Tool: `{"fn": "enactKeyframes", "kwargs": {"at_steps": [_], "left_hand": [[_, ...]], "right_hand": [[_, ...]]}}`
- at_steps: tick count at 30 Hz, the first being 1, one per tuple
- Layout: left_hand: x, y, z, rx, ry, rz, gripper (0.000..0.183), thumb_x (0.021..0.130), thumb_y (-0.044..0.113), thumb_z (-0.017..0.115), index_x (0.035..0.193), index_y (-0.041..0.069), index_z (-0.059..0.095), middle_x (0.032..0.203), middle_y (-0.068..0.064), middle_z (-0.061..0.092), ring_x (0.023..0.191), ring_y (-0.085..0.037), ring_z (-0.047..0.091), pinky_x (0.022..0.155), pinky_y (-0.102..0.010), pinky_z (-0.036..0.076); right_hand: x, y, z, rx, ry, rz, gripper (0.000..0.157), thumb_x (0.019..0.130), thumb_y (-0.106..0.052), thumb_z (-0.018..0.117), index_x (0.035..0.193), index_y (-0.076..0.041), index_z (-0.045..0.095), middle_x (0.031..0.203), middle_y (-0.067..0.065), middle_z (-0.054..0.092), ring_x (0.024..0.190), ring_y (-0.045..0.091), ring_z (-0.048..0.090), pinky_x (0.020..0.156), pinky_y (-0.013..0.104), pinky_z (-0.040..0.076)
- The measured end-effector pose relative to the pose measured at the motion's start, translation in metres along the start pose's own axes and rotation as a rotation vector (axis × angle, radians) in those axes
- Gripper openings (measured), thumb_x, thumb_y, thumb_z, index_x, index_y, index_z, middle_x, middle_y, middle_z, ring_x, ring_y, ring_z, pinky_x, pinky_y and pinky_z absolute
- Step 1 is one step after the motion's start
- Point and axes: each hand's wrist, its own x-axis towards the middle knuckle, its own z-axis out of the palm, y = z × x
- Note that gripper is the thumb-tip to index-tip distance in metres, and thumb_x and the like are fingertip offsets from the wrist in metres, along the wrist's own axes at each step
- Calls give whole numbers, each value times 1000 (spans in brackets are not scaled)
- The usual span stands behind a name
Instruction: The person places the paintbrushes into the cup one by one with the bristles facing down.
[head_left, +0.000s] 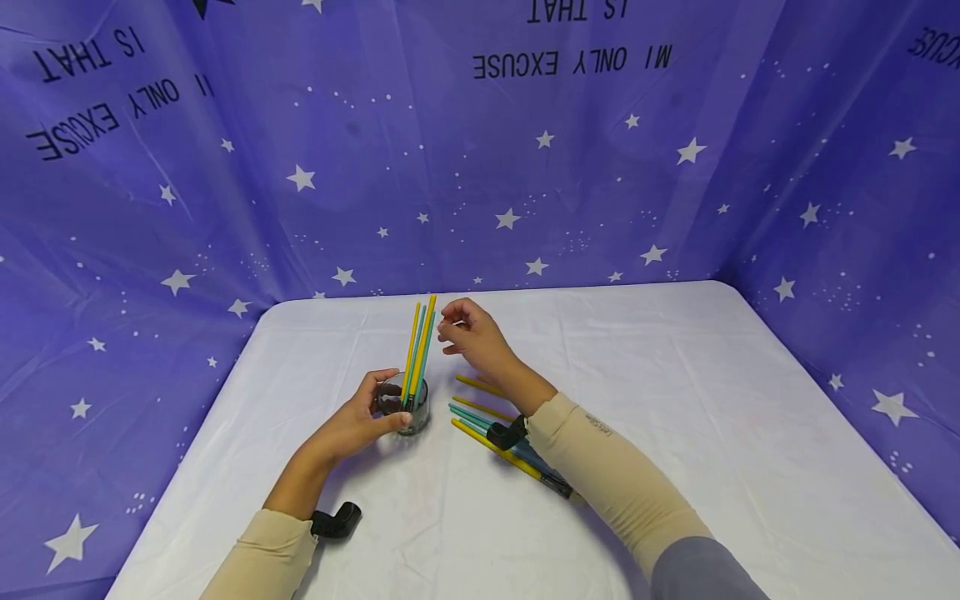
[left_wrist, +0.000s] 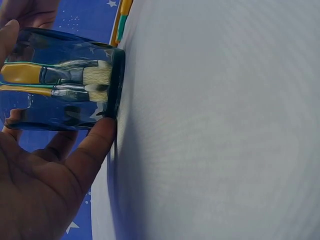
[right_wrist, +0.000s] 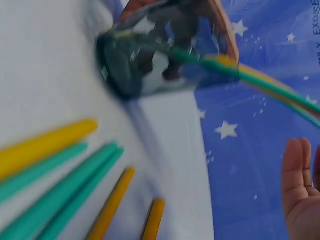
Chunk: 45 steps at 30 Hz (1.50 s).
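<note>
My left hand [head_left: 360, 429] grips a clear glass [head_left: 420, 422] that stands at the left of the table, thumb on the near side and fingers round the far side. Several paintbrushes [head_left: 422, 350] with yellow and teal handles lean upright in it. Through the glass wall in the left wrist view, their pale bristles [left_wrist: 97, 76] show at the bottom. My right hand [head_left: 480, 337] is raised just right of the handle tops, fingers loosely bent and holding nothing. Below its forearm lie more paintbrushes [head_left: 480, 439], handles pointing left toward the glass; the sleeve partly hides them.
A white cloth covers the table [head_left: 675, 400]. Behind it and at the sides hangs a purple curtain [head_left: 450, 167] with stars and lettering. Black wrist devices sit at both cuffs, the right one [head_left: 506, 433] over the lying brushes.
</note>
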Motion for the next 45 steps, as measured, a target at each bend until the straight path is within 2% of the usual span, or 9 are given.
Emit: {"fn": "enactKeyframes", "kwargs": {"at_steps": [4, 10, 15, 20, 25, 30, 36, 45], "left_hand": [[0, 1, 0, 2, -1, 1, 77, 92, 15, 73, 149, 5, 23, 135, -22, 51, 122, -35, 54, 104, -50, 35], [-1, 1, -1, 6, -6, 0, 77, 92, 16, 73, 149, 6, 23, 136, -22, 50, 123, -36, 53, 104, -52, 34], [-1, 1, -1, 1, -8, -4, 76, 92, 16, 73, 149, 7, 23, 137, -23, 49, 124, -37, 52, 104, -51, 34], [0, 0, -1, -30, -10, -4, 77, 92, 15, 72, 150, 7, 23, 137, -23, 48, 124, -37, 52, 103, -48, 36], [-1, 0, -1, -29, -7, -7, 77, 92, 16, 73, 150, 7, 23, 137, -23, 48, 125, -37, 51, 104, -50, 34], [0, 1, -1, -8, -2, -1, 76, 92, 16, 72, 150, 7, 23, 136, -23, 49, 124, -37, 52, 105, -53, 33], [-1, 1, -1, 0, 4, -3, 76, 92, 17, 73, 150, 9, 25, 135, -22, 51, 123, -35, 53, 105, -53, 32], [-2, 1, 0, -7, 3, -6, 77, 92, 16, 73, 150, 7, 24, 136, -23, 50, 123, -36, 52, 104, -53, 33]], "right_hand": [[0, 9, -15, -97, -16, 28, 15, 98, -7, 59, 112, -3, 55, 103, 11, 58, 91, 26, 63, 76, 38, 56], [3, 25, -36, -192, -51, 117, 17, 97, -7, 62, 113, -3, 57, 102, 11, 61, 90, 26, 62, 75, 40, 56], [4, 30, -48, -315, -155, 178, 27, 97, -8, 62, 122, 1, 55, 103, 9, 59, 96, 30, 61, 75, 36, 54], [4, 31, -57, -521, -265, 212, 29, 97, -9, 62, 124, 0, 57, 102, 8, 58, 85, 24, 60, 70, 32, 52], [4, 27, -63, -754, -375, 210, 27, 95, -11, 66, 121, -6, 60, 98, 6, 61, 79, 19, 58, 72, 30, 48], [2, 27, -66, -882, -458, 186, 26, 94, -11, 67, 119, -9, 62, 95, 4, 62, 81, 17, 55, 77, 32, 46], [0, 30, -68, -943, -535, 176, 21, 94, -8, 65, 115, -11, 65, 93, 2, 61, 80, 17, 53, 78, 32, 44], [-1, 31, -66, -952, -564, 173, 22, 93, -1, 60, 111, -12, 66, 89, 2, 59, 78, 17, 51, 74, 31, 43]]}}
